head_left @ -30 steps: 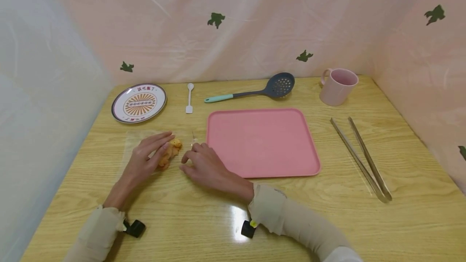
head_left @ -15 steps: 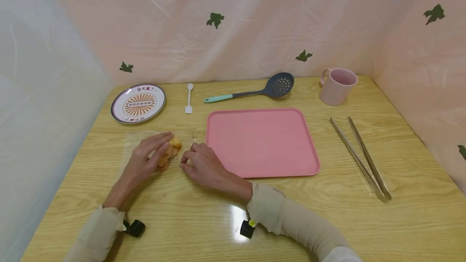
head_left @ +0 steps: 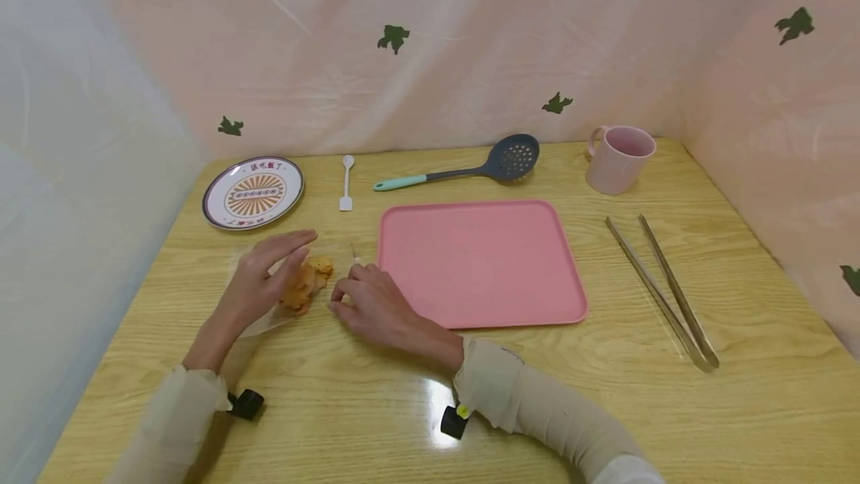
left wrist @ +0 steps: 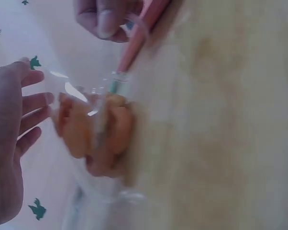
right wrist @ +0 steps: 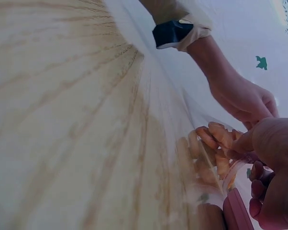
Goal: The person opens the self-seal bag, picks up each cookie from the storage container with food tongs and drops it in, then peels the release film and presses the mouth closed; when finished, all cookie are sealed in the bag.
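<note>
A clear plastic bag [left wrist: 77, 93] holds several orange-brown pieces of what looks like food [head_left: 305, 286], lying on the table left of the pink tray. My left hand [head_left: 258, 282] is over the left side of the bag, fingers extended and slightly spread. In the left wrist view its fingertips are at the plastic; whether they press on it I cannot tell. My right hand [head_left: 376, 305] pinches the bag's right edge between thumb and fingers, close to the tray's left rim. In the right wrist view, this right hand [right wrist: 278, 167] has a fold of plastic at its fingertips.
The pink tray [head_left: 484, 267] lies right of my right hand. Behind are a patterned plate [head_left: 254, 193], a small white spoon [head_left: 346, 184], a slotted skimmer [head_left: 513, 157] and a pink mug [head_left: 619, 161]. Metal tongs [head_left: 665, 293] lie at the right.
My left hand has lifted a little off the food pieces and shifted slightly left, uncovering more of them. The bag's left part has changed shape. The right hand keeps its pinch in place.
</note>
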`<state>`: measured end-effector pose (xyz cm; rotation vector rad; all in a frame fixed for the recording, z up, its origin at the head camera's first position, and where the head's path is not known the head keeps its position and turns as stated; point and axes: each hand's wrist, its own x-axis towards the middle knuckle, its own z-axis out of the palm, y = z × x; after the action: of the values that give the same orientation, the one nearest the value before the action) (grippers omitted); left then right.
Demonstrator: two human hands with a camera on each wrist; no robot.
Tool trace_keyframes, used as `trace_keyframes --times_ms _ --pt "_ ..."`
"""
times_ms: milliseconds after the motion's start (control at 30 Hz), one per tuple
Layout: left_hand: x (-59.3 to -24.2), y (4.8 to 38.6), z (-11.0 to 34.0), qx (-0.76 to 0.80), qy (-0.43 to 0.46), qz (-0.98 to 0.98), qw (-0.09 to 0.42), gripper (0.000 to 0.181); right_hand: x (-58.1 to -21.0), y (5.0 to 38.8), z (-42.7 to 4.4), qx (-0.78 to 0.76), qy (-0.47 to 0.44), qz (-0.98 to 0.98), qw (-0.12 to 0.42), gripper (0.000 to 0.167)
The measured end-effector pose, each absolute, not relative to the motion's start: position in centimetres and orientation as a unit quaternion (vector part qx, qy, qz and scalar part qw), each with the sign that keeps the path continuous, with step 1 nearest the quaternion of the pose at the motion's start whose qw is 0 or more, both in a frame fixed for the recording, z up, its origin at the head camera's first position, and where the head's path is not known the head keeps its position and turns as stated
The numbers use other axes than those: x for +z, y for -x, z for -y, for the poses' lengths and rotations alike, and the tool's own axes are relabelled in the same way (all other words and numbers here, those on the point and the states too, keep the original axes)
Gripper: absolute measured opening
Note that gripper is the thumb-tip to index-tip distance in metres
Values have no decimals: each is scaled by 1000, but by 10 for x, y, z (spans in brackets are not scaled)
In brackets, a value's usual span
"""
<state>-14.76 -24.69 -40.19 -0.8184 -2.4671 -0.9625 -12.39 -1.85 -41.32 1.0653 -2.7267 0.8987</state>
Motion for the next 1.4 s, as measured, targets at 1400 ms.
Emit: trace_keyframes --times_ms 1400 --pt "-380 226 227 -319 228 901 -186 24 -414 125 15 325 -358 875 17 11"
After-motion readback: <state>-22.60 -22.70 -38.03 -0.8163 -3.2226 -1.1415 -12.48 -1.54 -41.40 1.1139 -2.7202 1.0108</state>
